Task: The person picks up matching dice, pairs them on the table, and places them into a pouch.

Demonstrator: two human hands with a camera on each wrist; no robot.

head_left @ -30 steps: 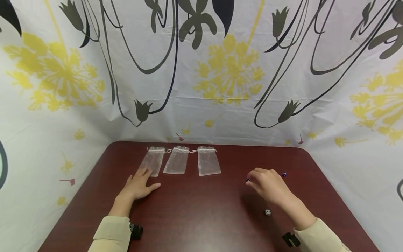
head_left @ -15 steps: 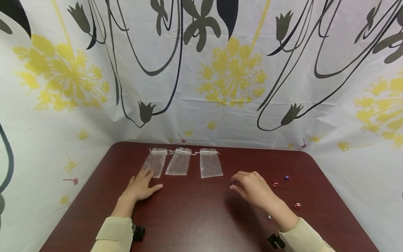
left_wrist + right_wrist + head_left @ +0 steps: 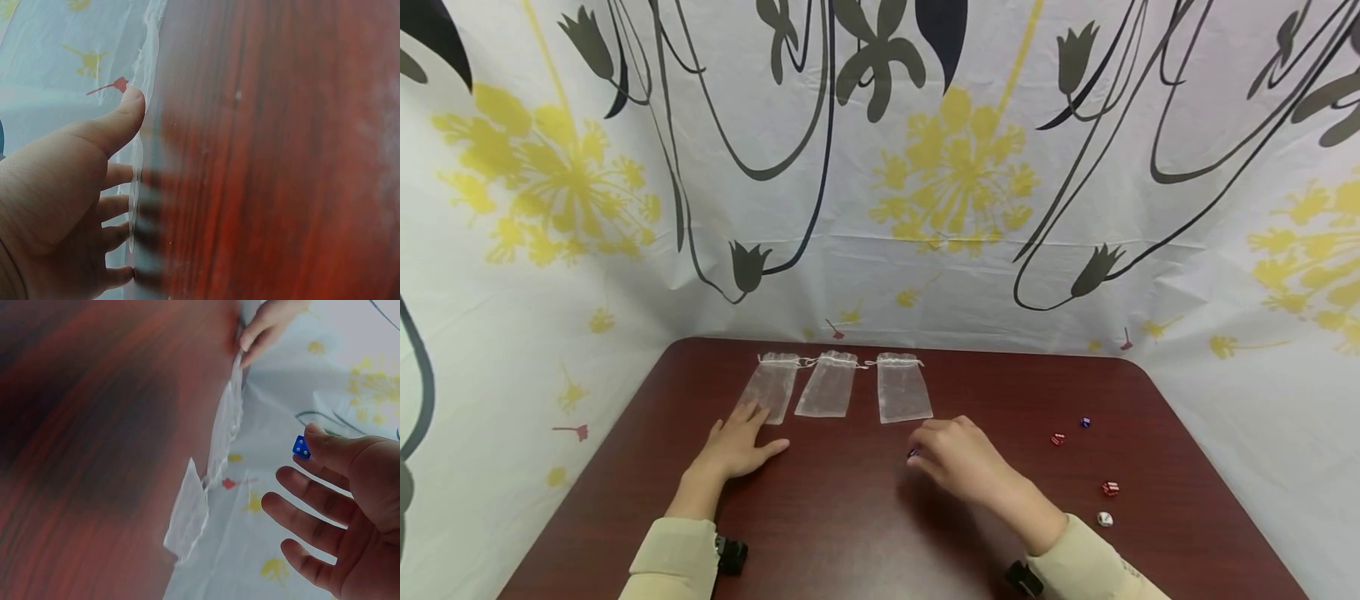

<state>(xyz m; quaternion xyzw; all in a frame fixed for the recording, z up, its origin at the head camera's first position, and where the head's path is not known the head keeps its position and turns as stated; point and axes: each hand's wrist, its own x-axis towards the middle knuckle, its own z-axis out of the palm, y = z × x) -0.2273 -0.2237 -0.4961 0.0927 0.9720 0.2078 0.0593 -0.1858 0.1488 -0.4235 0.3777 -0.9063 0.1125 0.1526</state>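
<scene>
Head view, left to right: left hand (image 3: 737, 446) flat, fingers straight on the left organza pouch (image 3: 768, 387); two more pouches (image 3: 826, 385) (image 3: 902, 388) flat, apparently unfilled; right hand (image 3: 958, 458) pinching a blue die (image 3: 301, 447) just short of the right pouch; four dice (image 3: 1057, 439) left on the table (image 3: 850, 533). No readable writing anywhere.

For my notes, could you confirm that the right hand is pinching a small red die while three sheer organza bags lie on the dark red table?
Not quite: the small die pinched by the right hand is blue, as the right wrist view shows. Three sheer organza bags do lie on the dark red table.
</scene>
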